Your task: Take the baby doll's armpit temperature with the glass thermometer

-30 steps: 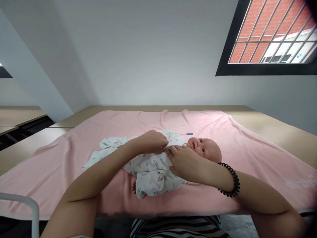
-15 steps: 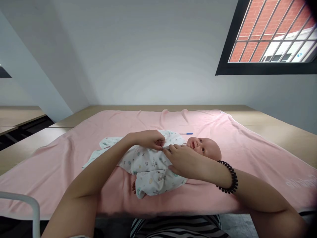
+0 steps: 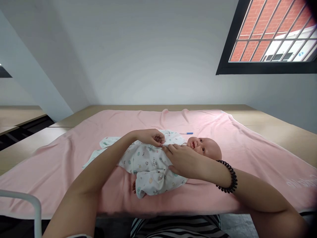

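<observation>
One doll (image 3: 209, 148), one blue-ended stick (image 3: 189, 133), one pink blanket (image 3: 71, 162); two hands: left hand (image 3: 150, 137) curled, right hand (image 3: 184, 161) half-open, both at the doll's front, any grip on cloth indeterminable. The doll, bald, in a white printed garment (image 3: 151, 180), lies supine on the blanket, head toward 3 o'clock, stick at 12 o'clock from its neck

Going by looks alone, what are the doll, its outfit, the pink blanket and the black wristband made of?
Doll: probably vinyl or similar plastic, satin finish; smooth, moulded, faintly shiny.
Outfit: thin matte fabric, possibly cotton; printed and softly creased.
Blanket: soft matte fabric, perhaps fleece; it ripples and drapes.
Wristband: likely plastic, though possibly fabric-covered; coiled like a phone cord.
</observation>
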Available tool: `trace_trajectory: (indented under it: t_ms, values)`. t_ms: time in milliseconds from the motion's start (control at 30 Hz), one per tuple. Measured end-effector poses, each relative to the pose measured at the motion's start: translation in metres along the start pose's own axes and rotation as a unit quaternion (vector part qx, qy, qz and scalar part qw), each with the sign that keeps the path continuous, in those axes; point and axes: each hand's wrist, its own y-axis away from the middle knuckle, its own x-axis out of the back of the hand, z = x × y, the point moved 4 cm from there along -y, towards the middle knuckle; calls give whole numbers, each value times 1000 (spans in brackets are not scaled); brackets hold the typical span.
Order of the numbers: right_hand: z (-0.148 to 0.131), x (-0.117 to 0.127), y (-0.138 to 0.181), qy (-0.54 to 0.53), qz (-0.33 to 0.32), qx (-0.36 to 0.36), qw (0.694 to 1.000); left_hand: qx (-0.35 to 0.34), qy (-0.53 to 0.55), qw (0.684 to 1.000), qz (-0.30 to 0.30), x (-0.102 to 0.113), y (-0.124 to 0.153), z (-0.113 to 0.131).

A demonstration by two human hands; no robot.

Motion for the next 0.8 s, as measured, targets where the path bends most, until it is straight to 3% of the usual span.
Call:
trace_trajectory:
  t_ms: [167, 367, 800]
  values:
    - [3, -2, -2, 5, -1, 6, 1000, -31, -46, 998, 39, -4, -2, 4]
    - [7, 2, -2, -1, -20, 42, 999, -84, -194, 971, 111, -4, 3, 20]
    - [18, -2, -4, -55, -47, 66, 995, -27, -265, 959, 94, -8, 5, 30]
